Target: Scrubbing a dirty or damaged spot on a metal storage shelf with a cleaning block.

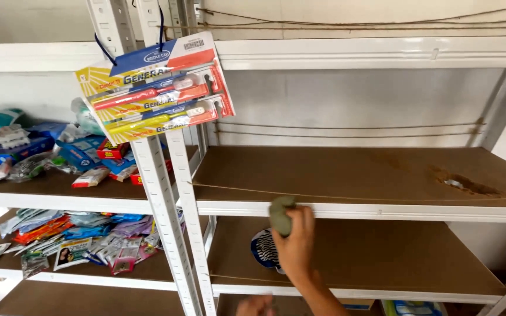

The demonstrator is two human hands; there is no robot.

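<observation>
The right hand [296, 246], low in the middle of the frame, holds a grey-green cloth [281, 214] tight against the white edge of the brown shelf [352, 175]. That shelf holds nothing, though a worn patch [467, 184] shows at right. The left hand [255, 305] peeks in at the bottom; I cannot tell its grip.

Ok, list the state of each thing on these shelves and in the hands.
Right hand: raised, gripping a grey-green cloth at the shelf edge.
Left hand: low, mostly out of frame.
Toothbrush cards: hanging from the upright.
Right middle shelf: bare, board gouged at right.
Striped pouch: lying on the lower shelf.
Left shelves: cluttered with packets.
</observation>
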